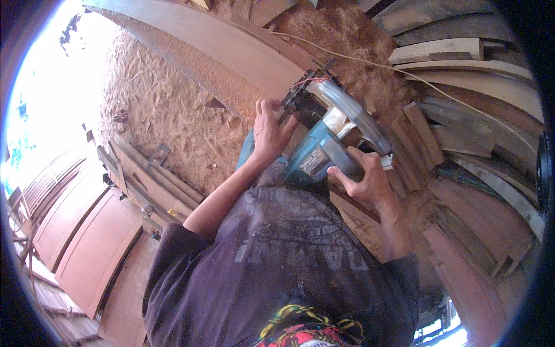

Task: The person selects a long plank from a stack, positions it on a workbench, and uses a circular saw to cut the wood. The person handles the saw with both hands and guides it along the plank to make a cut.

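Observation:
A teal circular saw (315, 151) with a grey curved guard and a black front plate rests at the near end of a long reddish plank (231, 49). My right hand (373, 179) is wrapped round the saw's dark rear handle, its thumb lying along the near side. At the left of the front plate, my left hand (269, 132) is closed with fingers and thumb on the plate's edge. Part of its grip is hidden, and so is the saw's blade. Orange sawdust (228, 101) lies along the plank's left side.
A pale cord (347, 56) runs across the sawdust-covered ground to the right. Curved boards (462, 72) are stacked at the right, with offcuts (422, 133) nearer me. Wooden panels (98, 251) and long boards (153, 179) stand or lie at the left.

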